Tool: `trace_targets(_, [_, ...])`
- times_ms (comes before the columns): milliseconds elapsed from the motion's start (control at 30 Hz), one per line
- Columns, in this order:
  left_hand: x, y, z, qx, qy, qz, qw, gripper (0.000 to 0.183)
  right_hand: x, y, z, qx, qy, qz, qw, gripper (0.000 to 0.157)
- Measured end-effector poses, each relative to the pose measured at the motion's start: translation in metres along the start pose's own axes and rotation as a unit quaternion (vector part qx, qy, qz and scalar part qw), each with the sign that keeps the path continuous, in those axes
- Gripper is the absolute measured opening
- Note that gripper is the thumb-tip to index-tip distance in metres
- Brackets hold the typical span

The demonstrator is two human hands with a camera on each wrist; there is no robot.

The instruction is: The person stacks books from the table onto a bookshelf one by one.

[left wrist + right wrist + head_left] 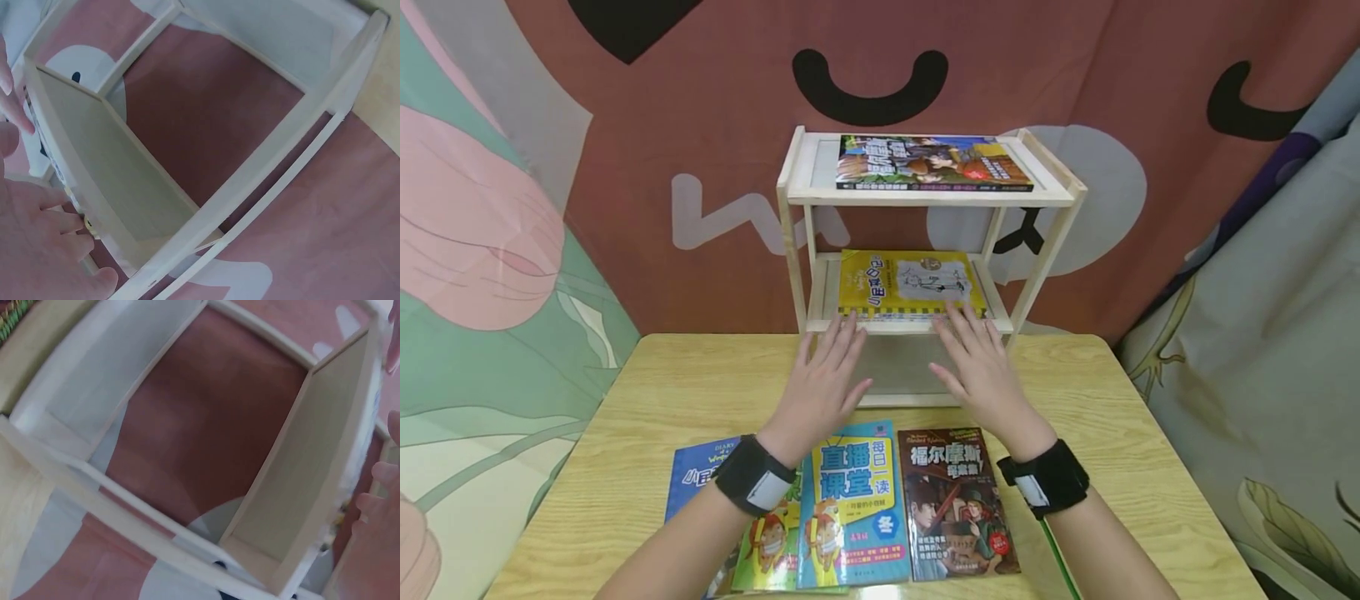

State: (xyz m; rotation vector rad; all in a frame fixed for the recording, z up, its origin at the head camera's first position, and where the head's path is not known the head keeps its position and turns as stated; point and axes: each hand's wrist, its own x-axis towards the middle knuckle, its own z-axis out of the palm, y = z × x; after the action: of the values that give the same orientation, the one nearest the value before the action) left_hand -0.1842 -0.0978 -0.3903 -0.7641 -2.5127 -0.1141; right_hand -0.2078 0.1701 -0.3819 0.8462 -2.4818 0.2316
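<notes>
A yellow comic-style book (pixel 887 279) lies flat on the middle shelf of a small pale wooden rack (pixel 793 267). Below its front edge, the pale edge of what may be another book shows. My left hand (pixel 820 383) reaches to the book's front left corner, fingers straight. At the front right, the extended fingers of my right hand (pixel 988 379) come up to the same edge. Whether the fingertips touch the book or only hover there, I cannot tell. Each wrist view shows its hand (pixel 44 244) (pixel 372 544) beside the shelf's front edge, gripping nothing.
A book with a colourful cover (pixel 932 162) lies on the rack's top shelf. On the wooden table (pixel 700 375) in front are a blue book (pixel 700 467), a green one (pixel 767 550), a light-blue one (pixel 853 508) and a dark brown one (pixel 958 508). A patterned curtain (pixel 715 100) hangs behind.
</notes>
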Motion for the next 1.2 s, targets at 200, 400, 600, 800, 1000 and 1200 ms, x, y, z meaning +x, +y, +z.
trace_targets(200, [-0.035, 0.016, 0.002, -0.027, -0.053, 0.012, 0.9982, 0.073, -0.024, -0.033, 0.009, 0.047, -0.01, -0.035, 0.998, 0.062])
trace_targets(400, [-0.07, 0.03, 0.02, -0.058, -0.145, 0.014, 0.9877, 0.072, -0.051, -0.067, 0.024, 0.072, -0.071, -0.023, 0.995, 0.061])
trace_targets(600, [-0.099, 0.033, 0.031, -0.072, -0.237, -0.007, 0.9689, 0.069, -0.074, -0.097, 0.039, 0.084, -0.17, -0.026, 0.981, 0.067])
trace_targets(800, [-0.115, 0.032, 0.032, -0.057, -0.256, -0.01, 0.965, 0.064, -0.096, -0.126, 0.055, 0.111, -0.231, -0.06, 0.965, 0.074])
trace_targets(1000, [-0.118, 0.031, 0.029, -0.054, -0.279, -0.017, 0.9587, 0.062, -0.112, -0.148, 0.069, 0.118, -0.273, -0.1, 0.949, 0.089])
trace_targets(1200, [-0.116, 0.032, 0.022, -0.055, -0.3, -0.024, 0.9519, 0.061, -0.116, -0.159, 0.077, 0.093, -0.289, -0.138, 0.943, 0.1])
